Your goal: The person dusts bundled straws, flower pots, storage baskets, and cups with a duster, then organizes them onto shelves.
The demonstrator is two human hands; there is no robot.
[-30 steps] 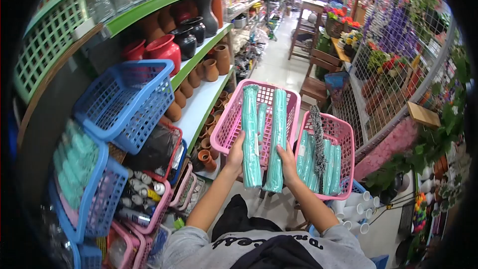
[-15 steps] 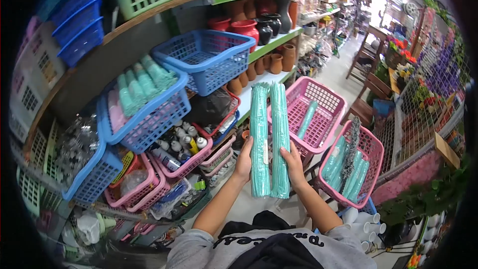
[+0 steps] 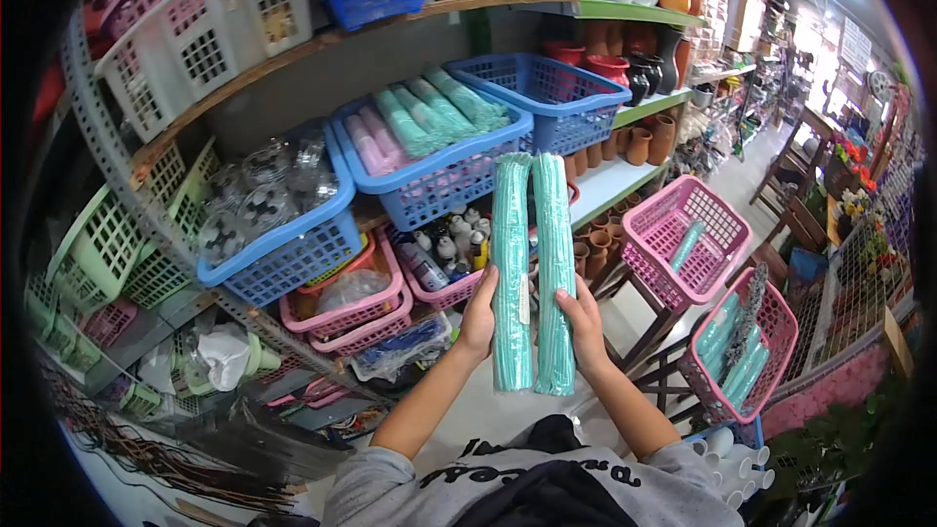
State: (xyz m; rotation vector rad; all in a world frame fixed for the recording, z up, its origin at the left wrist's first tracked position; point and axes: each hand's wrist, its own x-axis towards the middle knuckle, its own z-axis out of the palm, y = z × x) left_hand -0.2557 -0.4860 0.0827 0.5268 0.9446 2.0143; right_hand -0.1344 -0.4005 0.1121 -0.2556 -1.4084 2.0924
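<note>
My left hand is wrapped round the side of a long plastic-wrapped pack of mint-green pipe cleaners. A second, matching pack is gripped by my right hand, its thumb across the front. Both packs stand upright side by side before my chest, with a thin gap near their tops. A small white label shows along the inner edge of the left one. Beyond them, a blue basket on the shelf holds several similar green packs and some pink ones.
To the right, a pink basket on a stool holds one teal roll. Another pink basket holds several teal packs and a grey fuzzy strand. Another blue basket is on the shelf, near vases.
My view has turned left, so the shelves and baskets shift right in the picture. Both hands keep hold of the two packs at about the same place before me.
</note>
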